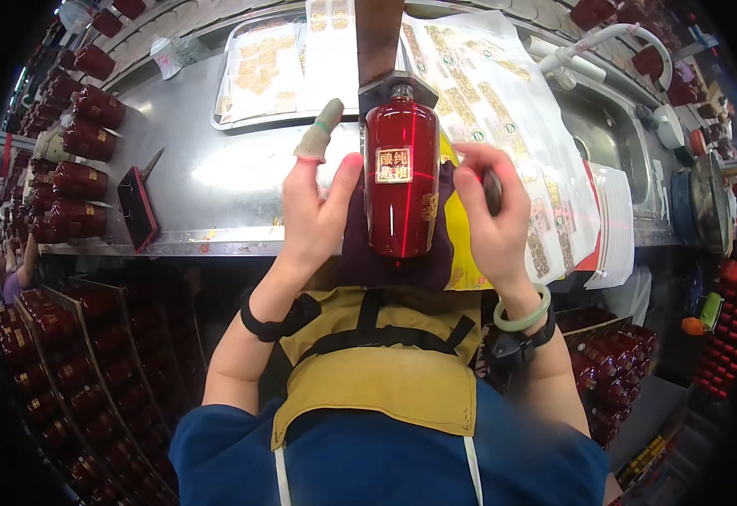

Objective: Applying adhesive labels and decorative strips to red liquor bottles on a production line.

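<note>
A glossy dark red bottle (pixel 400 215) with a small gold square label lies on a dark purple cloth (pixel 358 244), its neck pointing away from me. Thin red light lines cross its surface. To the left of the bottle is my left hand (pixel 311 202), open and holding nothing, with a knitted finger cover (pixel 318 135) on its raised index finger. My right hand (pixel 497 221) is on the bottle's right, fingers curled around a small dark rounded object (pixel 492 191) whose kind I cannot make out. Neither hand visibly grips the bottle.
An upright metal post (pixel 379 42) stands at the bottle's neck. Sheets of gold labels (pixel 478 84) cover the right side; a metal tray (pixel 223 114) holds more labels. A phone-like dark red slab (pixel 137 211), red jars (pixel 79 181) and a sink (pixel 609 135) flank the bench.
</note>
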Demonstrator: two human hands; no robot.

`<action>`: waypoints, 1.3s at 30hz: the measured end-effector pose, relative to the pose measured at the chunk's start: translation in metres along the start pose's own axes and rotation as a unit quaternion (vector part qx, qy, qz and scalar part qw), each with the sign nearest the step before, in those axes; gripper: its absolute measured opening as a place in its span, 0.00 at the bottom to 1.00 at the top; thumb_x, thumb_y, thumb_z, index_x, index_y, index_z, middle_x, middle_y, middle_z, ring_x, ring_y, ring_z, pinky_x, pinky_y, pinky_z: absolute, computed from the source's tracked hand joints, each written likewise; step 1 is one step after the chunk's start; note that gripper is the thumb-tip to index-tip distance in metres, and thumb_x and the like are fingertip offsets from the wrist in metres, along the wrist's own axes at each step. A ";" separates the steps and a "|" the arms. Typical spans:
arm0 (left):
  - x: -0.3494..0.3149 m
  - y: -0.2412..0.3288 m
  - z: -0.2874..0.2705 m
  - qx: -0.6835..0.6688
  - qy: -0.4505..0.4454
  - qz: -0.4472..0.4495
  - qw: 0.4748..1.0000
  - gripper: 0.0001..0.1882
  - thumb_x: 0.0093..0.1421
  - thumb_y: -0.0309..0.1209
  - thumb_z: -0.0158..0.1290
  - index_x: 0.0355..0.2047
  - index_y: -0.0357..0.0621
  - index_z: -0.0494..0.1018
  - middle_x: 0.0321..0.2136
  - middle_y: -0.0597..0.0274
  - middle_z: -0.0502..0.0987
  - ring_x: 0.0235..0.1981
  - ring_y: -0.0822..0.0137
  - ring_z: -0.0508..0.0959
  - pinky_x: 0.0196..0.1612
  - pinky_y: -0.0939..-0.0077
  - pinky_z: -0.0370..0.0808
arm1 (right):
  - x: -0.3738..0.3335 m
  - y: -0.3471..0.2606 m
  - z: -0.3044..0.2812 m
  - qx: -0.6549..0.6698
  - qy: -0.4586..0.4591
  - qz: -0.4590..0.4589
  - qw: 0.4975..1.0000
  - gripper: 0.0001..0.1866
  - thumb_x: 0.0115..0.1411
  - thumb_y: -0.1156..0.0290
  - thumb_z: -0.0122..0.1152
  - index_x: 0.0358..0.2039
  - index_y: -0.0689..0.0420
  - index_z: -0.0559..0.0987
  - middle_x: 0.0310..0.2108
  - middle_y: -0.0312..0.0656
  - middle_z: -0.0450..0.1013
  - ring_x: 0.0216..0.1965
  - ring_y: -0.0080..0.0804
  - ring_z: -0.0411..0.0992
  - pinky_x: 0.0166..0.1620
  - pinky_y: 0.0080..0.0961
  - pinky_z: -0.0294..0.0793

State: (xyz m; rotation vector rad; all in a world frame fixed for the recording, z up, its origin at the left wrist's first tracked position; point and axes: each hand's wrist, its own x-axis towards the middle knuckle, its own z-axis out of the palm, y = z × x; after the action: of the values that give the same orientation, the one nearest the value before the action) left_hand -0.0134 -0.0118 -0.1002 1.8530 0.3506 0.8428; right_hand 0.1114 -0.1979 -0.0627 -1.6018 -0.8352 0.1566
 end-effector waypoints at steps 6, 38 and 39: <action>0.000 0.021 0.031 -0.182 -0.075 -0.158 0.968 0.38 0.73 0.34 0.53 0.74 0.30 0.48 0.66 0.46 0.67 0.63 0.63 0.71 0.65 0.70 0.67 | 0.025 0.010 0.016 0.082 -0.051 0.148 0.984 0.28 0.65 0.67 0.69 0.63 0.58 0.73 0.27 0.25 0.61 0.29 0.13 0.58 0.34 0.14 0.60; 0.002 0.016 0.023 -0.286 -0.075 -0.229 0.928 0.35 0.72 0.32 0.54 0.73 0.33 0.52 0.62 0.50 0.70 0.60 0.66 0.73 0.63 0.69 0.71 | 0.024 0.023 0.022 0.168 -0.042 0.212 0.962 0.33 0.61 0.65 0.74 0.64 0.55 0.71 0.29 0.25 0.59 0.30 0.13 0.58 0.35 0.12 0.61; 0.002 0.017 0.024 -0.284 -0.074 -0.222 0.930 0.35 0.72 0.32 0.54 0.73 0.33 0.52 0.62 0.50 0.70 0.60 0.66 0.73 0.63 0.70 0.71 | 0.024 0.023 0.023 0.168 -0.041 0.212 0.962 0.33 0.61 0.65 0.74 0.64 0.55 0.71 0.29 0.25 0.59 0.30 0.13 0.58 0.35 0.12 0.61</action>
State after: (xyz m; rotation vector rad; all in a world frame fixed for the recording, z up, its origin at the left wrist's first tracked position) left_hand 0.0025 -0.0344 -0.0894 1.2181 0.3656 0.4228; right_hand 0.1258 -0.1646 -0.0804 -1.4350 -0.4832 0.6422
